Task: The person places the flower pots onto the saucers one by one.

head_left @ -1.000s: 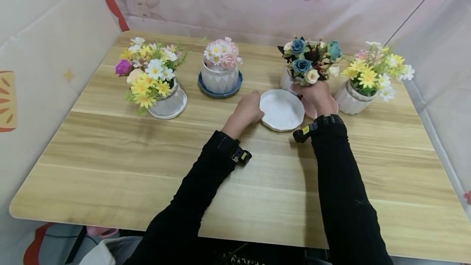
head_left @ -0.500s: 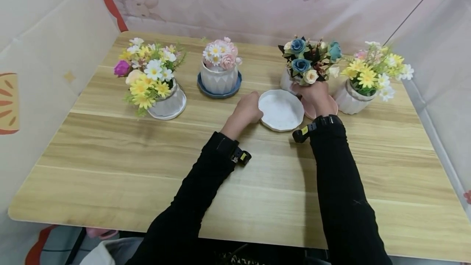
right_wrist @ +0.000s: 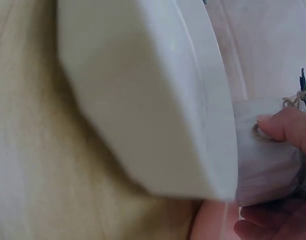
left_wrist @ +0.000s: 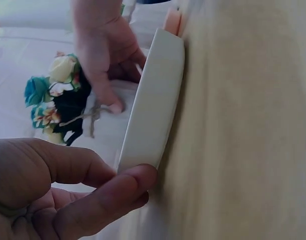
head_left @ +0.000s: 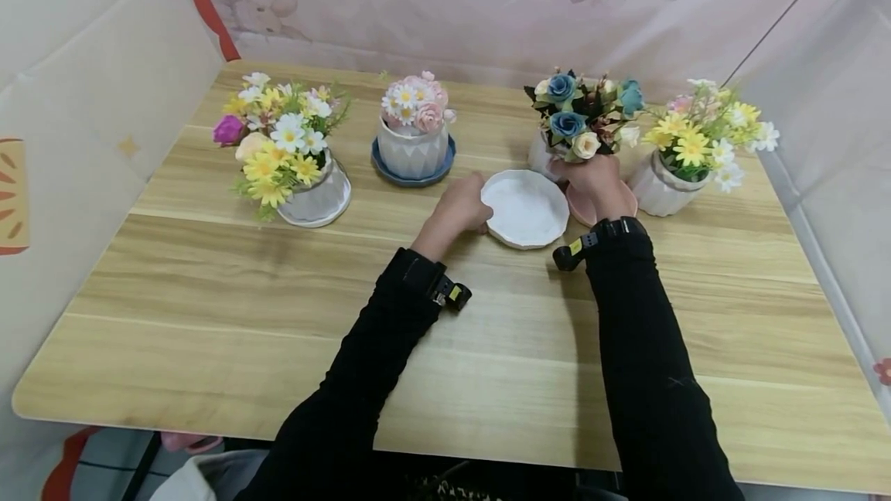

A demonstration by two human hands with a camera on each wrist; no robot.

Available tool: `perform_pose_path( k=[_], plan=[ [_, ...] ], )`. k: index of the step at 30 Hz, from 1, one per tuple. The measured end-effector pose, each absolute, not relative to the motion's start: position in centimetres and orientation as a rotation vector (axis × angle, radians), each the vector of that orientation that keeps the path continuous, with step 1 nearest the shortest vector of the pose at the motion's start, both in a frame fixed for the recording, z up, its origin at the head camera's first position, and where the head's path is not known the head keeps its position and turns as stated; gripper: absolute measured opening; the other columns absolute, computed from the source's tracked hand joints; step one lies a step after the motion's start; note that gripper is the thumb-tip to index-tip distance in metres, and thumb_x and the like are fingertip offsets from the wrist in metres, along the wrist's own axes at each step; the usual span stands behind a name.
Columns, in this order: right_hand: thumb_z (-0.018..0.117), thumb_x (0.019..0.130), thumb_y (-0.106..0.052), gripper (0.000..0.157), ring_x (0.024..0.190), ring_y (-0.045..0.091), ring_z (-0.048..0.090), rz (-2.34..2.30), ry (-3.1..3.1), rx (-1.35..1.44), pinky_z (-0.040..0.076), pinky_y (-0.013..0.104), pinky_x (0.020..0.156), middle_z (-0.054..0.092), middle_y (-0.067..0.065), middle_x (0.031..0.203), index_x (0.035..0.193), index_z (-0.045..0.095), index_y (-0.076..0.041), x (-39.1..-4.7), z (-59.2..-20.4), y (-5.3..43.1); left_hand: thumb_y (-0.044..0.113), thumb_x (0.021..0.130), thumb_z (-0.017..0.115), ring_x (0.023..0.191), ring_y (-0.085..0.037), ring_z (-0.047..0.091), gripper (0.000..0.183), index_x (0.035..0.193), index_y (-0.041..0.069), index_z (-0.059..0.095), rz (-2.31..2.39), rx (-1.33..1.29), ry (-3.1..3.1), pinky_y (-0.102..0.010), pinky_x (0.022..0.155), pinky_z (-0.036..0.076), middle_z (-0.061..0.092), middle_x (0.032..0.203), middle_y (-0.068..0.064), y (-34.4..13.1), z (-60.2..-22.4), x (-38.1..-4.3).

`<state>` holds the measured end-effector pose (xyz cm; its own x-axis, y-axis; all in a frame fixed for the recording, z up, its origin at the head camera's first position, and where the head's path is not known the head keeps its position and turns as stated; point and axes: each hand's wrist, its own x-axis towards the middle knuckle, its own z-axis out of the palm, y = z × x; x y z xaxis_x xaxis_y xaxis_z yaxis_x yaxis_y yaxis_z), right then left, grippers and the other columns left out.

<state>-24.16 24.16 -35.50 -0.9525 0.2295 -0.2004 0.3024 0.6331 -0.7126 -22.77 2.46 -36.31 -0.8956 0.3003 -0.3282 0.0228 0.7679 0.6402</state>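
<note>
My left hand (head_left: 458,211) pinches the left edge of a white faceted saucer (head_left: 525,209); in the left wrist view its thumb and fingers (left_wrist: 135,182) meet at the rim. Low over the wooden tabletop, the saucer stays nearly level. My right hand (head_left: 595,180) grips a white flowerpot (head_left: 539,155) filled with blue and cream roses (head_left: 567,124). Its thumb lies on the pot's side by a twine tie in the right wrist view. Below that hand sits a pink saucer (head_left: 583,207), partly covered by the hand.
To the right stands a white pot (head_left: 664,188) with yellow and white daisies. A pot of pink flowers (head_left: 415,149) stands on a blue saucer (head_left: 393,175). Farther left, a mixed-flower pot (head_left: 309,195) rests on a white saucer (head_left: 341,203). Fabric walls border the table (head_left: 278,331).
My left hand and the white saucer have shifted slightly left, widening the overlap-free part of the pink saucer. My right hand keeps its grip on the rose pot in the same place.
</note>
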Motion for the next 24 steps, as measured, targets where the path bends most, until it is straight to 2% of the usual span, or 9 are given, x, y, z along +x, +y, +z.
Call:
perform_pose_path(
  k=[12,18,24],
  plan=[
    [0.070,0.080,-0.031,0.073,0.123,0.025,0.039,-1.283,2.770,0.416,0.029,0.033,0.103,0.043,0.012,0.137,0.138,0.037,-0.004,-24.2,-35.6,24.1,0.002,0.084,0.061,0.061,-0.018,0.066,0.047,0.128,-0.002,0.045,1.059,0.162,2.555,-0.021,0.055,0.050,0.059,0.084,-0.011,0.5,-34.7,-23.2],
    [0.071,0.080,-0.032,0.073,0.125,0.027,0.037,-1.264,2.785,0.405,0.028,0.035,0.104,0.042,0.014,0.138,0.138,0.037,-0.003,-24.2,-35.7,24.2,0.003,0.086,0.060,0.062,-0.021,0.066,0.049,0.131,-0.002,0.042,1.086,0.140,2.539,-0.022,0.057,0.049,0.063,0.075,-0.011,0.2,-34.8,-23.5],
    [0.071,0.080,-0.032,0.076,0.127,0.027,0.035,-1.252,2.787,0.398,0.025,0.035,0.105,0.039,0.013,0.140,0.140,0.034,-0.004,-24.2,-35.7,24.3,0.003,0.085,0.060,0.061,-0.021,0.066,0.040,0.123,-0.003,0.047,1.154,0.120,2.564,-0.022,0.055,0.048,0.063,0.066,-0.009,-0.2,-35.3,-23.8]
  ],
)
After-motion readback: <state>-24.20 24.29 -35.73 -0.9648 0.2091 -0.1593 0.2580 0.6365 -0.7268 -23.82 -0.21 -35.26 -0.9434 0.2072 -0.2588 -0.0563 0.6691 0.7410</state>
